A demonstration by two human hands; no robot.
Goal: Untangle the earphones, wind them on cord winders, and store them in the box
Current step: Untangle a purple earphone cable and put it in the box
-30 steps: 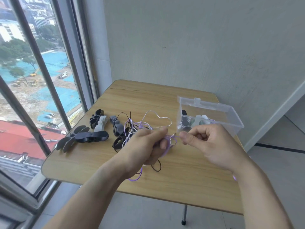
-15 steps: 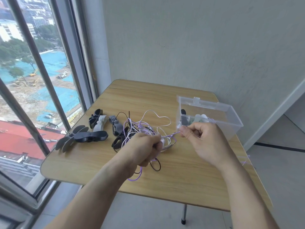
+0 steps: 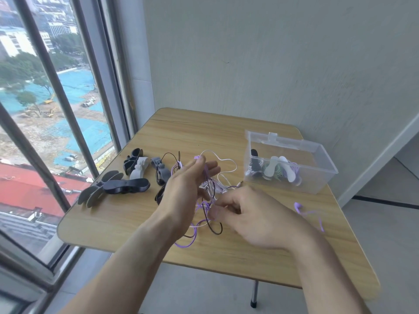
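Tangled earphones [image 3: 209, 189] hang between both hands above the worktop [image 3: 136, 214]. Left hand [image 3: 188, 182] spread, cords draped over its fingers; right hand [image 3: 247, 214] pinches purple strands. No readable writing.

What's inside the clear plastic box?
The clear plastic box holds several cord winders, black, white and grey, with cords wound on some, one of them purple. They overlap, so their exact number and whatever lies underneath stay hidden.

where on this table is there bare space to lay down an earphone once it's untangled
Bare wood lies along the far edge of the table, behind the cord winders and the clear box, and on the near left corner in front of the winders. The middle is crowded: the tangled earphones sit between the left hand and right hand.
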